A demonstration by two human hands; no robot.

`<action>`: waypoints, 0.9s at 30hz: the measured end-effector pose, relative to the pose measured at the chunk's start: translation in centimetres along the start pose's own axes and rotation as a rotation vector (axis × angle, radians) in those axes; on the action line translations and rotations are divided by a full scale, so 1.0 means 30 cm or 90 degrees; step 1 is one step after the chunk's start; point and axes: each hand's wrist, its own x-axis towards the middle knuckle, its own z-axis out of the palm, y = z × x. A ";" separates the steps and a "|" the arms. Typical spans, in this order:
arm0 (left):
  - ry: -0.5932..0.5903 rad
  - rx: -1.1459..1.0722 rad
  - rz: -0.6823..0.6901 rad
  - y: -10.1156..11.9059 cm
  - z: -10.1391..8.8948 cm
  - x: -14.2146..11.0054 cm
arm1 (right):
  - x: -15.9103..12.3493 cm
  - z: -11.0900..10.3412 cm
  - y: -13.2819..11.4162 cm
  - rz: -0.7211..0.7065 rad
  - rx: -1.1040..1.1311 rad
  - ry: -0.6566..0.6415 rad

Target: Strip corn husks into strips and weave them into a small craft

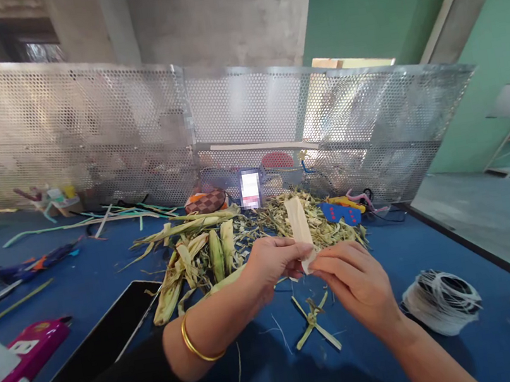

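Observation:
Between both hands, above the blue table, a pale strip of corn husk [299,223] stands upright. My left hand [275,259] pinches it near its lower end from the left, thumb on top. My right hand [351,272] closes its fingertips on the strip's bottom edge. Below the hands lies a small cross-shaped piece of knotted husk [313,321] with several short arms. Behind them, a heap of dried corn husks [198,257] spreads to the left, and shredded husk bits [270,214] pile up farther back.
A roll of white string [441,302] sits at the right. On the left are a dark tablet-like panel [100,342] and a magenta power strip [26,359]. A blue cutout with red dots [341,212], a checked pouch [206,201] and a perforated metal screen [247,106] stand at the back.

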 end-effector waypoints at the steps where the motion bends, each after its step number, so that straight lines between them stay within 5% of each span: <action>1: 0.002 0.002 0.007 -0.001 0.002 0.000 | 0.000 0.001 0.000 0.017 0.004 -0.003; 17: -0.006 0.061 0.087 -0.033 0.015 -0.011 | -0.004 0.024 0.009 0.536 0.174 -0.048; 27: -0.019 0.166 0.134 -0.031 0.021 -0.014 | 0.007 0.007 -0.008 0.544 0.188 -0.076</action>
